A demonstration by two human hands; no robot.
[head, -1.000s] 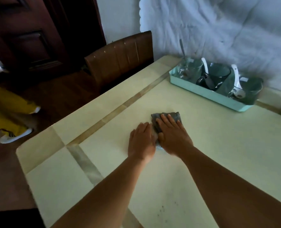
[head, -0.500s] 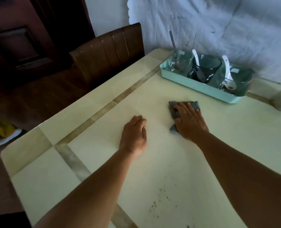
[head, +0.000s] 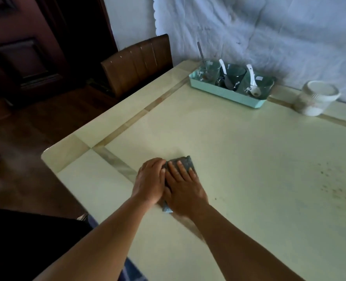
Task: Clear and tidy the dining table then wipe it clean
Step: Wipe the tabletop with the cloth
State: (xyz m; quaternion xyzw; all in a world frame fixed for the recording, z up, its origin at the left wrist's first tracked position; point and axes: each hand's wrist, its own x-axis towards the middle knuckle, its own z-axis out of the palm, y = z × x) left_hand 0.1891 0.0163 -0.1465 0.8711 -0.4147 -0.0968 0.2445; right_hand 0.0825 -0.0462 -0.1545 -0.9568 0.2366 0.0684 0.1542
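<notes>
The right hand point(head: 185, 187) lies flat, fingers straight, on the grey cloth point(head: 183, 162). At its 9 o'clock the left hand point(head: 150, 180), fingers bent, touches the cloth; grip unclear.

Cream table point(head: 239, 159): grey cloth point(head: 185, 162) near corner; teal tray point(head: 225, 95), white tub point(head: 316, 99) at far edge

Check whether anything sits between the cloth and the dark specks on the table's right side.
Nothing visible does. The cloth lies under the right hand, the left hand at its edge; only bare table runs from there to the specks. The tray and white container stand far back, off that line.
</notes>
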